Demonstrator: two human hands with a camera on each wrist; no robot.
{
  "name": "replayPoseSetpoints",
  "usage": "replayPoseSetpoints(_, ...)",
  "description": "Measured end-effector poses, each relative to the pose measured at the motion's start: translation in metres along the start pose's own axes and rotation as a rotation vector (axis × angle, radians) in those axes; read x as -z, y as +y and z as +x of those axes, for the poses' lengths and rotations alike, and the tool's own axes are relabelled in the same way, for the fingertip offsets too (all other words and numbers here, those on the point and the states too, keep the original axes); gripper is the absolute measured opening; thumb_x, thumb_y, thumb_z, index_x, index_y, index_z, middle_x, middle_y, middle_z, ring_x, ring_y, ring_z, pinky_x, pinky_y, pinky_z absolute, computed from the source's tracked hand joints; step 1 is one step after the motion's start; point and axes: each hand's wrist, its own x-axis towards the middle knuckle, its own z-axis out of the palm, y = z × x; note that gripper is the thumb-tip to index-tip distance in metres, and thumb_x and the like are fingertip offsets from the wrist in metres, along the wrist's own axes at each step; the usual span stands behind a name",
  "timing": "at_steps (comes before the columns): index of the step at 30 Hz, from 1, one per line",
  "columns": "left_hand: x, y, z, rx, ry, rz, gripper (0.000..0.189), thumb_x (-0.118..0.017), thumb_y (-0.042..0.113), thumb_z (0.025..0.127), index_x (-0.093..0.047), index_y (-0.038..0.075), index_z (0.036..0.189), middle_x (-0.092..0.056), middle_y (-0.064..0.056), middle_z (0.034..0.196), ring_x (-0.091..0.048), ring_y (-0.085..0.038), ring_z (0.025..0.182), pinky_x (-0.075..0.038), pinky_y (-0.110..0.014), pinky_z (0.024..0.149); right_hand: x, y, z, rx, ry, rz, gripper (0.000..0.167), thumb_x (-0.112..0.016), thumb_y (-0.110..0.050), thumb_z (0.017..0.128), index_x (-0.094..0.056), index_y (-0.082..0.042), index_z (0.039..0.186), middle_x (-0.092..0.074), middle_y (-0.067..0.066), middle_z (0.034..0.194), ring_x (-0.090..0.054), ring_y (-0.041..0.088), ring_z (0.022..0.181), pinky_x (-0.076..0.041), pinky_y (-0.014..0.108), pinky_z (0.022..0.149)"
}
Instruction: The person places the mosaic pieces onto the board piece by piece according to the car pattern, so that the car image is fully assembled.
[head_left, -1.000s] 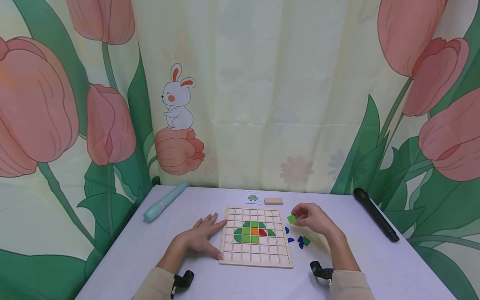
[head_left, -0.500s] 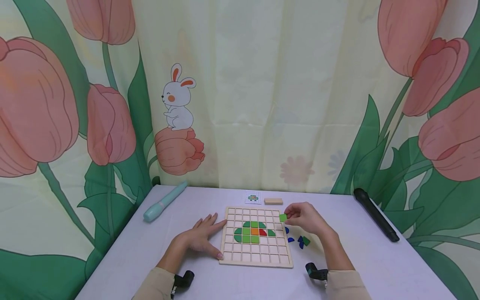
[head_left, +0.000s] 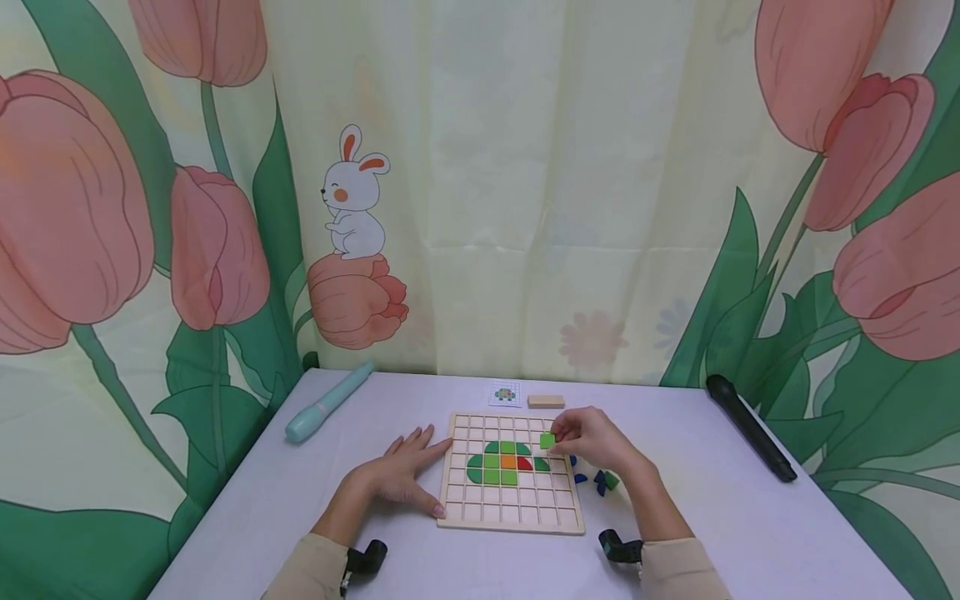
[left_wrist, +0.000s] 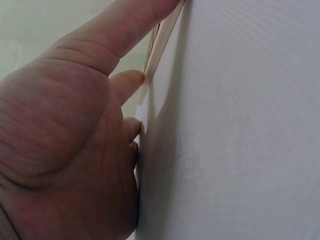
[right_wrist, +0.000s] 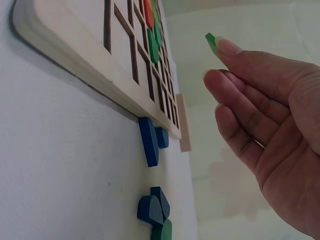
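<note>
My right hand (head_left: 596,437) pinches a light green square tile (head_left: 547,441) above the right side of a wooden grid board (head_left: 510,518). In the right wrist view the tile (right_wrist: 212,42) shows edge-on at the thumb tip. Green, orange and red pieces fill cells around the board's middle, among them an orange square (head_left: 509,462) and a red quarter-round (head_left: 524,463). My left hand (head_left: 405,473) lies spread at the board's left edge, thumb and index finger touching the frame. The left wrist view shows its palm (left_wrist: 65,130) and the board's side (left_wrist: 161,50).
Several blue pieces (right_wrist: 149,142) and a green piece (right_wrist: 162,231) lie right of the board. Behind it are a small pattern card (head_left: 506,394) and a wooden block (head_left: 546,402). A teal cylinder (head_left: 330,402) lies at the left, a black rod (head_left: 750,427) at the right.
My right hand has moved left with the green square tile, from beside the board to over its right columns. My left hand has stayed at the board's edge.
</note>
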Motion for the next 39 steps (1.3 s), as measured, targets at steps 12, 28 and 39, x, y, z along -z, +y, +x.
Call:
replayPoseSetpoints(12, 0.001, 0.000, 0.000, -0.010, -0.004, 0.001, 0.119, -0.085, 0.071, 0.067, -0.032, 0.030, 0.165, -0.011, -0.016, 0.175, -0.003, -0.037, 0.163, -0.005, -0.061, 0.130, -0.020, -0.010, 0.003, 0.040, -0.177, -0.007, 0.022, -0.089, -0.012, 0.082, -0.074, -0.009, 0.097, -0.068, -0.001, 0.083, -0.061, 0.017, 0.076, -0.054, 0.023, 0.066)
replayPoseSetpoints(28, 0.000, 0.001, -0.001, 0.004, 0.002, -0.005, 0.119, -0.086, 0.070, 0.065, -0.033, 0.031, 0.164, -0.012, -0.015, 0.175, -0.004, -0.036, 0.164, -0.005, -0.060, 0.130, -0.032, -0.011, 0.004, 0.027, -0.265, -0.022, 0.020, -0.091, -0.013, 0.080, -0.075, -0.010, 0.092, -0.068, -0.002, 0.077, -0.059, 0.014, 0.072, -0.049, 0.024, 0.061)
replayPoseSetpoints(39, 0.000, 0.001, -0.001, -0.004, 0.001, -0.003, 0.119, -0.086, 0.070, 0.066, -0.033, 0.030, 0.164, -0.012, -0.016, 0.175, -0.004, -0.036, 0.163, -0.005, -0.061, 0.130, -0.036, -0.012, 0.004, 0.017, -0.278, -0.039, 0.020, -0.092, -0.014, 0.079, -0.074, -0.012, 0.089, -0.067, -0.001, 0.076, -0.059, 0.014, 0.072, -0.050, 0.025, 0.064)
